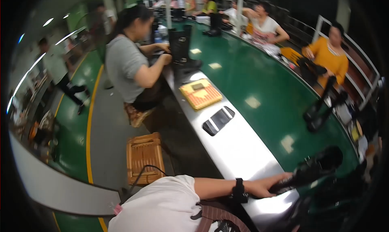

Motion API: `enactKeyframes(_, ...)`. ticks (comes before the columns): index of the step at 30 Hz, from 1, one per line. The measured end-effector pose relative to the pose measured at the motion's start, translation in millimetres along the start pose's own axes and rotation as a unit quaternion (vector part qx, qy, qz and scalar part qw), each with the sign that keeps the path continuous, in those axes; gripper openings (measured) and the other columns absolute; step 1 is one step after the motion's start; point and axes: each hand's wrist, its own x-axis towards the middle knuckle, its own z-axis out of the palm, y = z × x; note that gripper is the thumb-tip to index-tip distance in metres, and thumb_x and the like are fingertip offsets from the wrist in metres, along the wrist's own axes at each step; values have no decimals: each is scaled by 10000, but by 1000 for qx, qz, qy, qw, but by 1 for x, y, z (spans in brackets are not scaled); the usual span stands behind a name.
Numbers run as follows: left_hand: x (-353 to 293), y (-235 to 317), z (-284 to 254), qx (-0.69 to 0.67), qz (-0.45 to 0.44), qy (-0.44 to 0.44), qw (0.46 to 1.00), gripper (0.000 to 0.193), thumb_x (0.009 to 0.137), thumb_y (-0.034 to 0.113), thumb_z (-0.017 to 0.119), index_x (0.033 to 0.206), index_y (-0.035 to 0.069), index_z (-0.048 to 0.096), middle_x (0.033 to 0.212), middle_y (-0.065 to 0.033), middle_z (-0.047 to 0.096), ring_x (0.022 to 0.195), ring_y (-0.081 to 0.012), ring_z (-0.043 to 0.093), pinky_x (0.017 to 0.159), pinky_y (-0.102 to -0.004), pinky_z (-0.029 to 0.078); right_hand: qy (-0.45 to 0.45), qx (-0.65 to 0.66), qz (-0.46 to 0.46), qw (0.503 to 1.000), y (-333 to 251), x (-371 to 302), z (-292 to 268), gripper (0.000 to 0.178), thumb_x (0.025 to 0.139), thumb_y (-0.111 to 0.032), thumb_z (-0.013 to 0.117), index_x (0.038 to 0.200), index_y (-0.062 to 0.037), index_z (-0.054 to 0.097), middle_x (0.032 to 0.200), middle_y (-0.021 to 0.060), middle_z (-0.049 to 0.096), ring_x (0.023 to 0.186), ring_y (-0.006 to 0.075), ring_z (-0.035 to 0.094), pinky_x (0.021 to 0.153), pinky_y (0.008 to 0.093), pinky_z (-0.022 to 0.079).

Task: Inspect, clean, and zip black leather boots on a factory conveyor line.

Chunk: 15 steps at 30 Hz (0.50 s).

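My left hand [263, 186], a black band on its wrist, reaches across the metal edge of the bench. Its fingers are closed on a black boot [314, 167] that lies slanting over the green surface; motion blur smears the boot's outline. More dark shapes sit beside it at the lower right, too dim to tell apart. No part of my right hand shows. Ahead along the metal edge are a dark, glossy flat piece [219, 120] and a yellow and red patterned pad [200, 94] with a small dark block on top.
A green conveyor belt or tabletop [239, 82] runs away from me. At left, a co-worker in grey [127, 66] handles tall black boots [180, 45]. A person in orange [330, 66] sits across, near more black boots [320, 112]. A bamboo stool [145, 157] stands beside me.
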Motion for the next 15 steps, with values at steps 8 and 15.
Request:
enactKeyframes(8, -17, 32, -13, 87, 16, 189, 978, 1033, 707, 269, 793, 1469, 50, 132, 1459, -193, 264, 1318, -317, 341, 1091, -453, 286, 211, -31, -349, 912, 1, -67, -96, 749, 864, -389, 661, 1377, 31, 312, 1269, 118, 420, 1145, 214, 424, 1011, 374, 301)
enactKeyframes(15, 28, 162, -17, 331, 335, 242, 848, 887, 664, 209, 797, 1381, 30, 308, 1324, -186, 448, 1255, -336, 414, 1064, -476, 314, -57, -32, -427, 902, -89, -86, -64, 69, 815, -57, 680, 856, -39, 627, 757, 81, 614, 648, 221, 570, 605, 299, 457)
